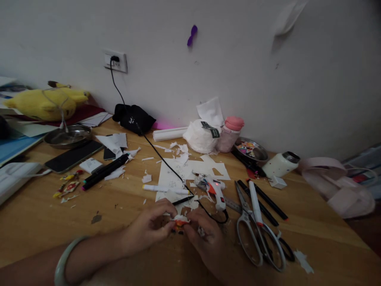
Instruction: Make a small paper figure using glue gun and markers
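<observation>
A small paper piece [180, 221], white with an orange-red patch, is pinched between both hands just above the near edge of the wooden table [44, 222]. The left hand [150, 224] grips its left end with thumb and fingertips closed on it; a pale, smooth bangle [64, 260] is worn on that wrist. The right hand [204, 236] grips the right end, fingers curled and closed on the piece.

At 12 o'clock from the hands, a sheet of white paper [181, 174] with cut-out holes is laid flat, surrounded by ragged white scraps. A white marker [165, 189] lies across it. At 1 o'clock, a white glue gun [216, 192] with an orange trigger and a lit red lamp is seen, its black cord running to the wall socket [116, 62]. At 3 o'clock, metal scissors [253, 234] with grey handles rest beside a second white marker [255, 208] and slim black pens [269, 202]. At 10 o'clock, a black smartphone [74, 156] and black markers [105, 171] are noted. A yellow plush toy [44, 102] lies at the far left. Writing on the labels cannot be read.
</observation>
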